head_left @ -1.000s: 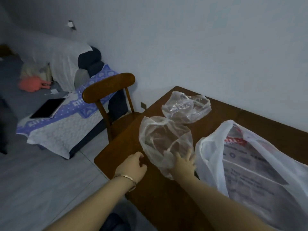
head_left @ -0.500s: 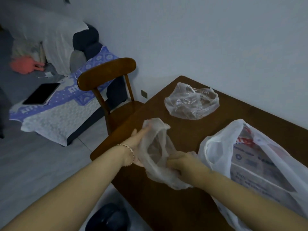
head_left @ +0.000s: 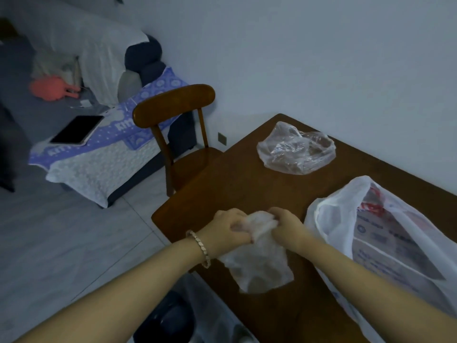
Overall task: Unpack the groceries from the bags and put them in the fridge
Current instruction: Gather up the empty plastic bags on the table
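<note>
A thin clear plastic bag [head_left: 259,263] lies crumpled on the near corner of the brown wooden table [head_left: 237,184]. My left hand [head_left: 225,231] and my right hand [head_left: 284,226] both grip its bunched top end, close together. A second clear plastic bag [head_left: 295,152] lies crumpled farther back on the table near the wall. At the right stands a large white shopping bag [head_left: 385,241] with red and grey print, its mouth open toward me. No fridge is in view.
A wooden chair [head_left: 178,125] stands at the table's far left end. Beyond it is a bed or sofa with a purple patterned cover [head_left: 103,149], a dark tablet [head_left: 76,129] on it. A dark bin [head_left: 168,323] with a liner sits on the floor below the table's edge.
The clear bag was spread open under my hands; now both hands have gathered and bunched its top together. The view has tilted downward slightly.
</note>
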Motion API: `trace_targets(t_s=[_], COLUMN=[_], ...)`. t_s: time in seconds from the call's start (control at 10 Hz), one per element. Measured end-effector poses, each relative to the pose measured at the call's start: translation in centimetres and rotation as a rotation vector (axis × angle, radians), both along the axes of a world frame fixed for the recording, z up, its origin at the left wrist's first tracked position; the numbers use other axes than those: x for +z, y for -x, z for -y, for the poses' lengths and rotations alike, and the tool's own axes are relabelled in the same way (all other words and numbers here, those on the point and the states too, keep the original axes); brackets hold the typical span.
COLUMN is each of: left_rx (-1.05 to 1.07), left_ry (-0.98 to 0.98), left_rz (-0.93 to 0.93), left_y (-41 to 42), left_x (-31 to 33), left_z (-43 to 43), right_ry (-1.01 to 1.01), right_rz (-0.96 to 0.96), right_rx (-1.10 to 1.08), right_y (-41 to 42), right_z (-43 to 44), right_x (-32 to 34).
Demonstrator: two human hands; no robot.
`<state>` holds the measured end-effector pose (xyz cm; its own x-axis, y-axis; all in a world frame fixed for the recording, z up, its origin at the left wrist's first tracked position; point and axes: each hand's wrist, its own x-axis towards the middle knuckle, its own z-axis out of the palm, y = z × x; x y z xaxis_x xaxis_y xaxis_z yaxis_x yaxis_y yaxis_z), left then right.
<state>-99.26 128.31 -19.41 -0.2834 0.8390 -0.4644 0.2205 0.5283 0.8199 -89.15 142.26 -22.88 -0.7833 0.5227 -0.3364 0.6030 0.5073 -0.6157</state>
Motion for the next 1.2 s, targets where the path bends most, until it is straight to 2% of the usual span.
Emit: trace_targets(t_s=[0.1, 0.2, 0.3, 0.4, 0.5, 0.6, 0.7, 0.8, 0.9, 1.0, 1.1, 1.2], left_rx=[0.189, 0.595, 0.88, 1.136, 1.332, 1.413, 1.344, 1.188, 1.055, 0.967, 0.972, 1.005], left_ry=[0.032, -0.083, -0.162, -0.08, -0.056, -0.106, -0.08, -0.002, 0.162, 0.405, 0.6, 0.663], left_rz=[0.152, 0.429, 0.475, 0.337, 0.326, 0.322, 0.255, 0.419, 0.269, 0.11, 0.092, 0.16], left_y=[0.1, -0.6, 1.0, 3.7, 6.6, 7.4, 7.2, 6.4, 6.1, 6.5, 6.8, 6.2], left_x=[-2.3, -3.5, -4.8, -6.7, -9.3, -12.0, -14.3, -16.6, -20.9, -25.3, -29.8, -32.4], left_z=[1.6, 4.4, 6.2, 9.6, 13.8, 17.8, 20.5, 21.7, 23.7, 25.6, 26.5, 26.2], right_ry=[0.374, 0.868, 0.892, 0.624, 0.407, 0.3, 0.481, 0.513, 0.506, 0.494, 0.42, 0.359], right_rz=[-0.093, -0.16, -0.265, -0.209, -0.114, -0.122, -0.042, 0.077, 0.177, 0.248, 0.297, 0.364], right_rx=[-0.338, -0.522, -0.482, -0.199, 0.217, 0.356, 0.085, -0.139, -0.132, -0.038, 0.029, 0.044], right_y=[1.8, 5.1, 7.2, 8.4, 9.0, 9.9, 11.5, 13.4, 15.0, 15.4, 14.6, 13.3], right_z=[4.1, 8.4, 11.9, 15.6, 19.0, 21.6, 23.5, 25.0, 26.9, 27.6, 26.9, 25.9], right_x=[-0.6, 0.6, -2.1, -2.7, -4.7, -8.0, -10.9, -13.3, -16.6, -19.9, -22.7, -24.4])
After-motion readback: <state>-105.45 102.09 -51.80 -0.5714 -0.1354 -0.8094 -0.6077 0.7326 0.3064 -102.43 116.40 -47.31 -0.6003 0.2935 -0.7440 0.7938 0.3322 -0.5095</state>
